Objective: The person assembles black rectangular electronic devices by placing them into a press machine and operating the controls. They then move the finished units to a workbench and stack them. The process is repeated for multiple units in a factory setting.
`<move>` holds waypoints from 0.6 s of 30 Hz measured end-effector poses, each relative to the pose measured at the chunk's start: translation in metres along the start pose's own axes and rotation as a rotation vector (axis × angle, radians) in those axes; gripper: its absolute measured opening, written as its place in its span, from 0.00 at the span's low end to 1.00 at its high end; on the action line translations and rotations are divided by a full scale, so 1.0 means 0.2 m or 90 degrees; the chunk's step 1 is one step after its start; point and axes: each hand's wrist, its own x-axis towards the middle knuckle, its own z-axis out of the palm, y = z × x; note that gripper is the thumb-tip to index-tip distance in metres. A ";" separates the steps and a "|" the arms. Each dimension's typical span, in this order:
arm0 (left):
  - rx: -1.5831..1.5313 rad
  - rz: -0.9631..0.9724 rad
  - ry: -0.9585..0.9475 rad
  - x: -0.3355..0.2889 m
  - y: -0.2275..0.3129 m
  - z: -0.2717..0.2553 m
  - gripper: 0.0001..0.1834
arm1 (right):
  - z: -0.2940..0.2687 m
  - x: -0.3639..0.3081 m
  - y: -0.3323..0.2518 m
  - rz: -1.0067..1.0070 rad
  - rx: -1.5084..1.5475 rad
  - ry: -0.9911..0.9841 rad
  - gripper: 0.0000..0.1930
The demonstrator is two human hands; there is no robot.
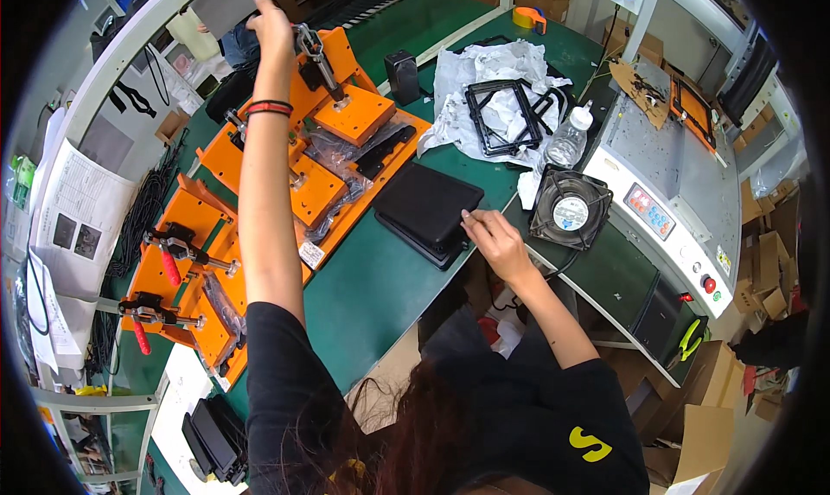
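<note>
Left hand (pixel 270 21) is up high, fingers closed on the clamp lever (pixel 313 52) atop the orange jig (pixel 354 114). Right hand (pixel 497 240) sits low, fingertips pinching the near edge of the stacked black panels (pixel 424 205) on the green surface (pixel 372 279). Crumpled white wrapping (pixel 484 71) lies behind them; a small white label (pixel 310 254) is stuck on the jig's front edge.

Jig label (pixel 310 254): small white rectangle, near edge of orange fixture.
Control panel (pixel 650 210): red-and-blue rectangle, front slope of grey machine.
Cardboard boxes (pixel 764 274): brown, stacked far right.
Printed sheet (pixel 73 220): white, far left.
</note>
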 end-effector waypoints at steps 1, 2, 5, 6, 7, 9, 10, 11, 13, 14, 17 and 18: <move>-0.051 -0.036 0.032 0.01 0.02 0.03 0.47 | 0.01 -0.03 0.01 -0.008 -0.005 -0.011 0.14; -0.102 -0.071 0.064 0.01 0.05 0.05 0.46 | 0.01 -0.05 0.02 -0.016 -0.009 -0.023 0.14; -0.184 -0.161 0.030 0.25 -0.09 -0.02 0.43 | 0.01 -0.06 -0.01 -0.010 0.015 -0.048 0.14; -0.260 -0.164 -0.015 0.27 -0.07 -0.03 0.41 | 0.01 -0.06 -0.01 -0.004 0.012 -0.056 0.14; -0.326 -0.237 -0.045 0.29 -0.06 -0.05 0.38 | 0.01 -0.07 -0.01 -0.004 0.014 -0.068 0.14; -0.422 -0.288 -0.031 0.29 -0.03 -0.09 0.33 | 0.03 -0.08 -0.02 -0.003 0.023 -0.093 0.14; -0.462 -0.331 0.011 0.30 -0.02 -0.12 0.32 | 0.03 -0.09 -0.02 0.007 0.033 -0.106 0.14; -0.488 -0.329 -0.004 0.33 -0.03 -0.15 0.32 | 0.02 -0.08 -0.03 0.015 0.045 -0.118 0.14; -0.393 -0.121 -0.286 0.16 -0.01 -0.05 0.33 | 0.00 -0.11 -0.01 0.059 0.040 -0.136 0.15; -0.240 -0.022 -0.347 -0.08 0.09 0.03 0.35 | -0.02 -0.13 0.00 0.084 0.039 -0.140 0.15; 0.334 0.322 -0.587 -0.36 0.02 -0.03 0.31 | -0.04 -0.08 -0.04 0.150 0.107 -0.139 0.14; 0.589 0.576 -0.552 -0.41 -0.08 -0.06 0.25 | -0.04 -0.05 -0.07 0.177 0.135 -0.133 0.14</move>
